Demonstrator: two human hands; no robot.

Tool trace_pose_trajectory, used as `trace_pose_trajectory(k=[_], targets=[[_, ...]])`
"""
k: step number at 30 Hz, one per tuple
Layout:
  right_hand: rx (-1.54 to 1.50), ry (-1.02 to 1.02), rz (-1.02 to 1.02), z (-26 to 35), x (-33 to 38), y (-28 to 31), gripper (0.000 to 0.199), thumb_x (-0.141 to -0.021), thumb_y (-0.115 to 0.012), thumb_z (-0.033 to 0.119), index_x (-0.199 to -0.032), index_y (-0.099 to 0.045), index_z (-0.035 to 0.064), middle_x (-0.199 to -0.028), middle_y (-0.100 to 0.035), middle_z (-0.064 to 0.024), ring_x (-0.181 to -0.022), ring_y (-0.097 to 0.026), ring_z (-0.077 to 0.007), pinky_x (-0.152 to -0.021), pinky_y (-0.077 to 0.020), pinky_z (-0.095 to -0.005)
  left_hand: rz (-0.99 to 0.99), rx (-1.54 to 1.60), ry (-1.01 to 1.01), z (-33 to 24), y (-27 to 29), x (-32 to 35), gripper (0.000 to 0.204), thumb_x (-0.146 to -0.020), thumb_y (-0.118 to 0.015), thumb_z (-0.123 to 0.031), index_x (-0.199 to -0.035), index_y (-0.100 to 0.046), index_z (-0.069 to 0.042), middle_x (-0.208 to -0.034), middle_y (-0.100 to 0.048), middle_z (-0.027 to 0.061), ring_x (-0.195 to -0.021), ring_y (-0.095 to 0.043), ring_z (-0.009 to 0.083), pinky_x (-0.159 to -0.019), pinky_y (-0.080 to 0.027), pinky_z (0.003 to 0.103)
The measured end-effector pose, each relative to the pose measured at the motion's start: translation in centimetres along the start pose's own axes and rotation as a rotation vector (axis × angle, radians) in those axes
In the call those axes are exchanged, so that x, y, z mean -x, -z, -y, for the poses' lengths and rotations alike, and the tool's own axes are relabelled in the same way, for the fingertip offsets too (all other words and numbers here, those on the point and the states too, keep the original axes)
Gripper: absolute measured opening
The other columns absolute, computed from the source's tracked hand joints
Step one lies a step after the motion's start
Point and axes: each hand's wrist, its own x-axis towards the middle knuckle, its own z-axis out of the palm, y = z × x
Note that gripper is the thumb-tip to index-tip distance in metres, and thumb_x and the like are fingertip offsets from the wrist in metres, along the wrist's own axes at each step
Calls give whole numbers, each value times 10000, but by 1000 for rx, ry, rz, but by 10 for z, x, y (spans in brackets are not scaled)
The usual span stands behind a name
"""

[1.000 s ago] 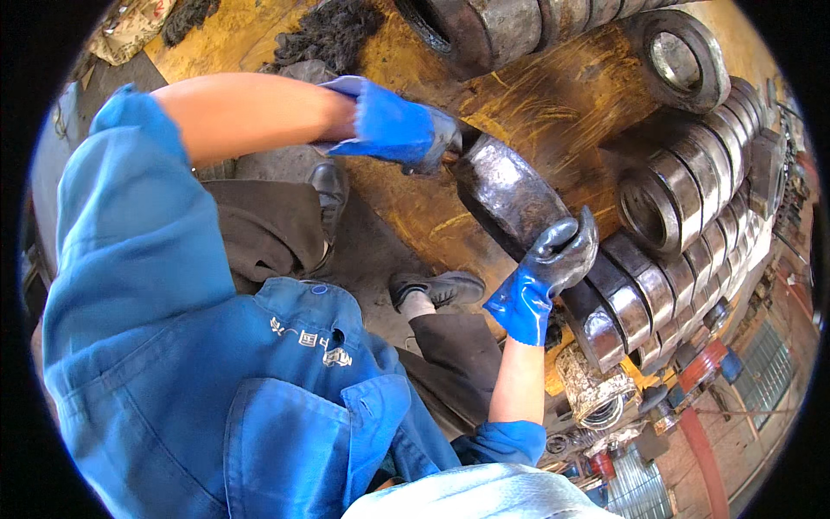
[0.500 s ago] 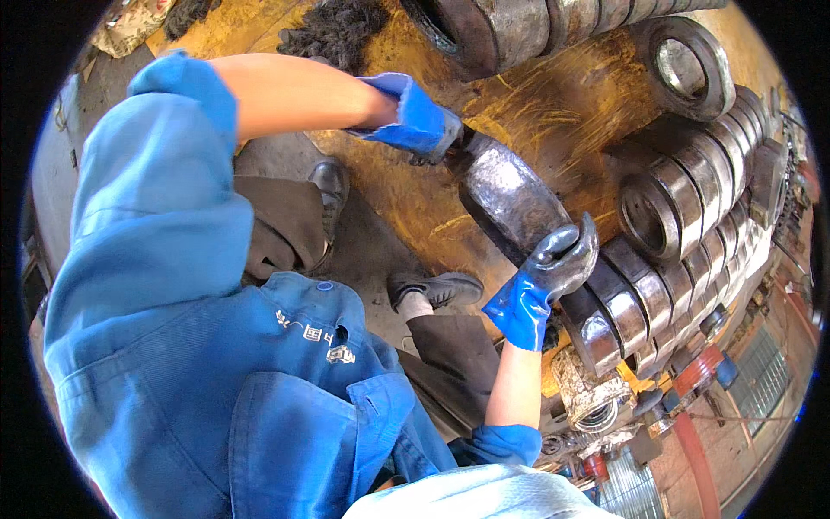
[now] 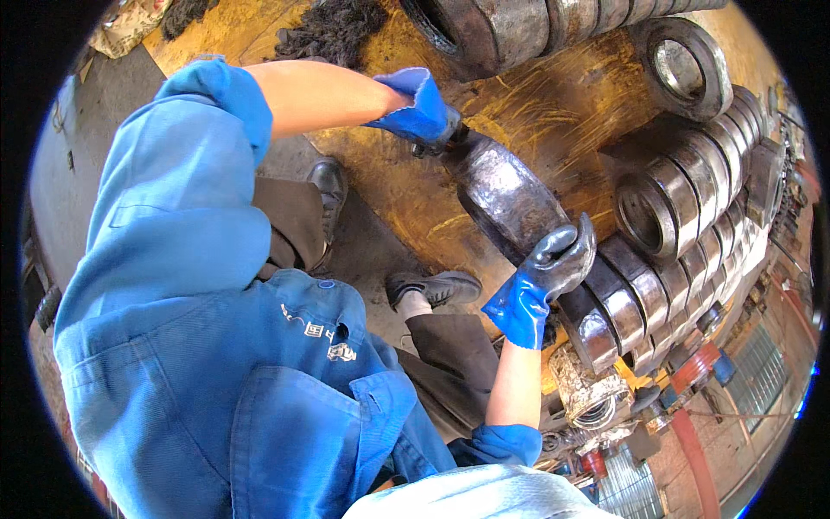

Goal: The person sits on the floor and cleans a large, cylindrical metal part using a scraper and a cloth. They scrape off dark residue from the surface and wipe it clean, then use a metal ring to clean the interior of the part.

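Observation:
A heavy, dark, shiny steel ring (image 3: 506,195) is held on edge between both my gloved hands, above a yellow-brown floor plate (image 3: 553,112). My left hand (image 3: 422,108), in a blue glove, grips the ring's upper left end. My right hand (image 3: 546,275), in a blue glove with a grey, oily palm, clasps the ring's lower right rim. The right hand is close to a row of similar rings (image 3: 618,303). My blue work jacket fills the lower left, and both my shoes (image 3: 437,287) stand below the ring.
Polished steel rings stand on edge in a long row (image 3: 692,208) at the right. Larger rings (image 3: 510,26) lie along the top, with one flat ring (image 3: 683,65) at the top right. A dark fibrous heap (image 3: 333,30) lies at the top.
My left hand has shifted right and up along the ring's end, and the left arm has risen. The ring and my right hand have stayed almost in place.

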Motion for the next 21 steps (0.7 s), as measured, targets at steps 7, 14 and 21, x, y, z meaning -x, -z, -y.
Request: trace_pose_trajectory(k=[7,14,21], targets=[[-19,-20,8,-4,3,0,290,-1008,-521,199,-1146,-632,-30,-1094,-681,-211,-971,-665,-376,-886,-528,-458,-68,-171,183,-19,2,7,196,-850,-694,-232,-956,-713,-69,-905,-697,-1,-789,-646,119,-683,-498,307],[18,42,-4,-7,2,0,252,-991,-543,161,-1131,-633,-28,-1087,-681,-207,-963,-668,-370,-880,-531,-457,-278,-26,314,-18,-10,-9,223,-770,-782,-255,-895,-747,-75,-853,-694,-28,-768,-633,84,-674,-492,304],[20,18,3,-6,5,0,269,-1001,-522,184,-1143,-633,-15,-1074,-684,-205,-961,-664,-379,-877,-528,-462,-204,-335,93,-26,19,-13,185,-777,-759,-236,-862,-729,-75,-785,-668,-11,-692,-595,108,-622,-469,318]])
